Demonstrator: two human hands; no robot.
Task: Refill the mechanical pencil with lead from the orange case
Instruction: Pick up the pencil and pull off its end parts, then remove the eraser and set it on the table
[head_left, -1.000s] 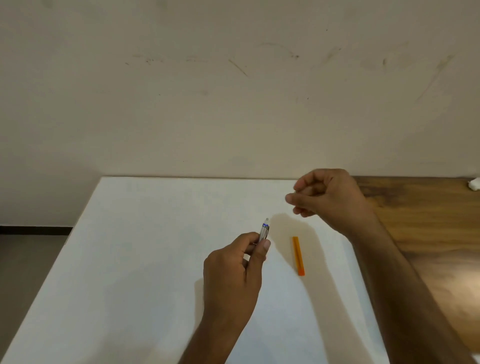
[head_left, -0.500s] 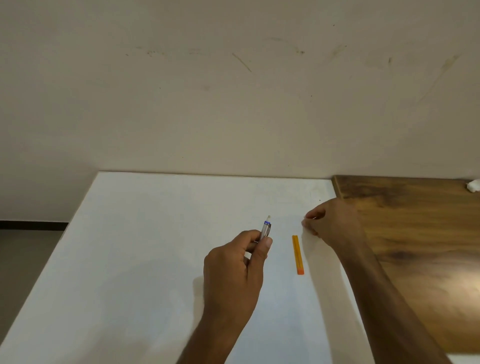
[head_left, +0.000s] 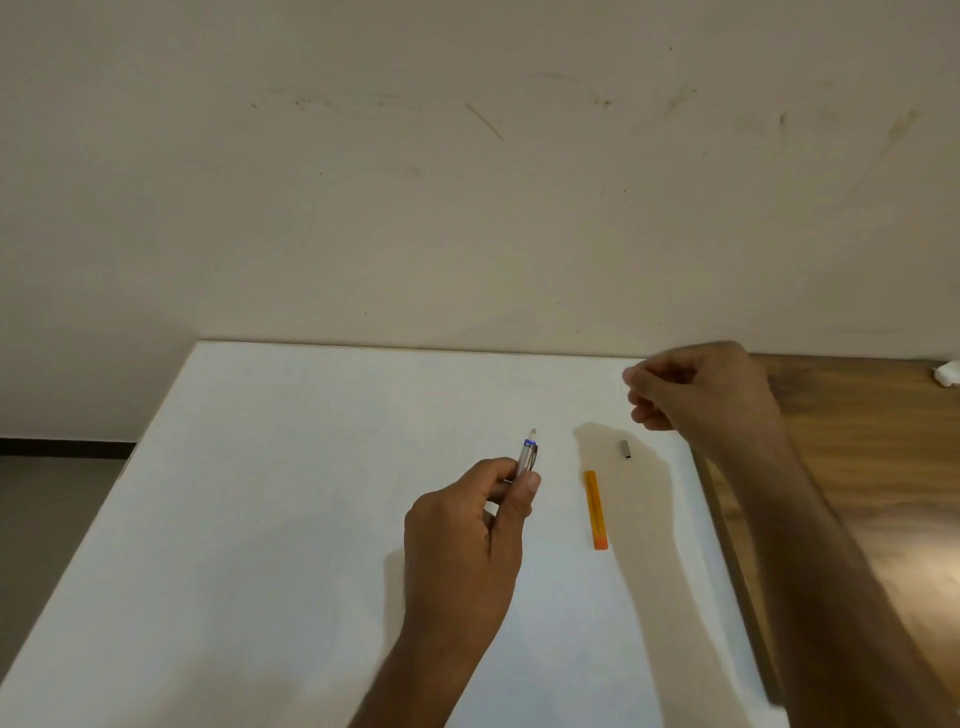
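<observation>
Two hands, one mechanical pencil, one orange case, one small grey cap. The left hand pinches the mechanical pencil between thumb and fingers, its white end pointing toward 12 o'clock above the white table. The orange case lies flat at 3 o'clock of the pencil, apart from it, lengthwise along the 12–6 axis. The grey cap lies just beyond the case at 1 o'clock, not touching it. The right hand hovers at 1 o'clock of the cap, fingers curled together; what they pinch cannot be told. The table's right edge meets a wooden surface; open white surface extends toward 9 o'clock.
</observation>
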